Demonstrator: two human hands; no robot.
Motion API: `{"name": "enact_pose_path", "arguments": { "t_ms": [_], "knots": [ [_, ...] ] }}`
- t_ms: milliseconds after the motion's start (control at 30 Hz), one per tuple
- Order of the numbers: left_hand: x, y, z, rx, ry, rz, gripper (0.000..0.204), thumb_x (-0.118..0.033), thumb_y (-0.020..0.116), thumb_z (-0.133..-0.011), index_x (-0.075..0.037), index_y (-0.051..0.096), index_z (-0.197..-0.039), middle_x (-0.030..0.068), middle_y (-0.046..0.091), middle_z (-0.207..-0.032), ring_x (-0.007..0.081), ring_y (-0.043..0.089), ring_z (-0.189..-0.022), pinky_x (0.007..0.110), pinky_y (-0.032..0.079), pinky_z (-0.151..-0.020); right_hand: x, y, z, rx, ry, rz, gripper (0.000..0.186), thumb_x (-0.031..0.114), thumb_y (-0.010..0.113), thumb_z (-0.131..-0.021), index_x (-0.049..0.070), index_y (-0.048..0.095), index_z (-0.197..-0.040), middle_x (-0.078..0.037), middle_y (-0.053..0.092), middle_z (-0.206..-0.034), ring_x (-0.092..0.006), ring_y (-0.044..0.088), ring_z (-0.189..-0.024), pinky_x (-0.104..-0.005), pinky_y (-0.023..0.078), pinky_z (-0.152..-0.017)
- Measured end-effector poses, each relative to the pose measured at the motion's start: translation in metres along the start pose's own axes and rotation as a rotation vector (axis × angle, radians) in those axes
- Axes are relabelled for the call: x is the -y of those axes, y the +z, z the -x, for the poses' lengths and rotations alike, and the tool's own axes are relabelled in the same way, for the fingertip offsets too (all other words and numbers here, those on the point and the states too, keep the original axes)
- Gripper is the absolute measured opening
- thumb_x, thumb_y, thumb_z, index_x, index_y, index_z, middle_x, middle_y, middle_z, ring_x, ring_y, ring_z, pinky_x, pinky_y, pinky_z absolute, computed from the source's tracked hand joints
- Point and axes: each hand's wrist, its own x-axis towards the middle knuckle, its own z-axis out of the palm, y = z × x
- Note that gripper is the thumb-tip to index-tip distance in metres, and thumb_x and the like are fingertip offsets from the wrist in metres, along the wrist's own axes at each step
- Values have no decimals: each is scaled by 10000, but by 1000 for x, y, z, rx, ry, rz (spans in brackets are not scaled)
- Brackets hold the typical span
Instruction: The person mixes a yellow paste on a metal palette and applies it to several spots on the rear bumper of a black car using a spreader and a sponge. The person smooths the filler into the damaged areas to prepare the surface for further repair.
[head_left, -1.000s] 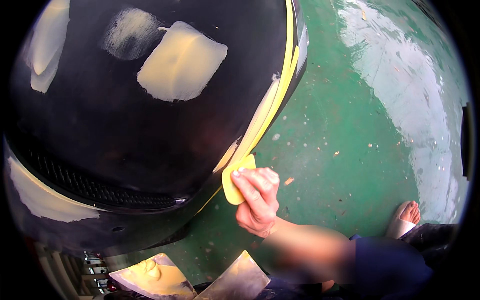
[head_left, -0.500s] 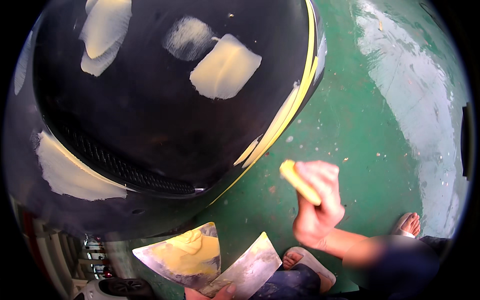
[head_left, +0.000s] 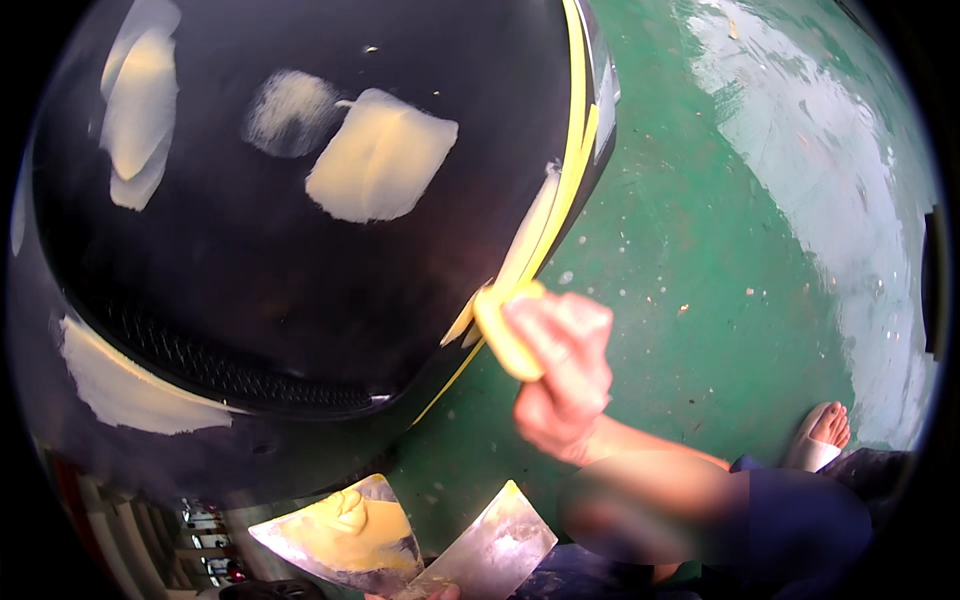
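My right hand (head_left: 568, 365) is closed on a yellow putty spreader (head_left: 508, 335), its edge at the pale filler strip (head_left: 532, 222) along the right edge of a black car panel (head_left: 260, 270). Yellow tape (head_left: 577, 90) borders that strip. At the bottom, my left hand (head_left: 442, 592) shows only its fingertips, closed on two metal putty knives. The wide knife (head_left: 310, 530) carries a mound of yellow filler (head_left: 347, 512); the narrower knife (head_left: 490, 550) fans out to its right with a little yellow at its tip.
Several pale filler patches lie on the car, one square patch (head_left: 382, 160) near the panel's middle. A slatted black grille (head_left: 220, 370) runs along its lower edge. Green floor (head_left: 690, 330) with a greyish worn area (head_left: 820, 170) spreads right. A sandalled foot (head_left: 822, 432) stands at lower right.
My right hand has moved left with the spreader, from over the floor to the car's edge. The putty knives sit slightly lower in view, and the car has shifted left in view.
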Motion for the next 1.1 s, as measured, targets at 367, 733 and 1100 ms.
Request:
{"name": "enact_pose_path", "arguments": {
  "t_ms": [367, 733, 1100],
  "knots": [
    [3, 0, -5, 77, -10, -47, 322, -123, 802, -779, -17, 661, -1048, 29, 655, -773, 96, 512, -510, 234, 371, -442, 14, -32, 31, 55, 185, -180, 453, -158, 571, -685, 3, 738, -1074, -121, 710, -1063, -281, 595, -948, -392, 480, -869],
    [1, 4, 0, 146, -31, -81, 361, -112, 808, -766, -14, 654, -1078, 30, 656, -772, 98, 514, -507, 235, 375, -439, -37, -11, -71, -149, 9, 1, 581, -178, 515, -639, 17, 715, -1149, -116, 659, -1095, -296, 555, -979, -377, 425, -901],
    [-4, 3, -1, 230, -37, -115, 402, -101, 813, -754, -10, 646, -1108, 31, 657, -771, 100, 517, -503, 236, 379, -436, 5, 3, 53, 146, 56, -125, 553, -113, 564, -597, 9, 750, -1103, -116, 682, -1127, -272, 580, -927, -400, 440, -819]
  ]
}}
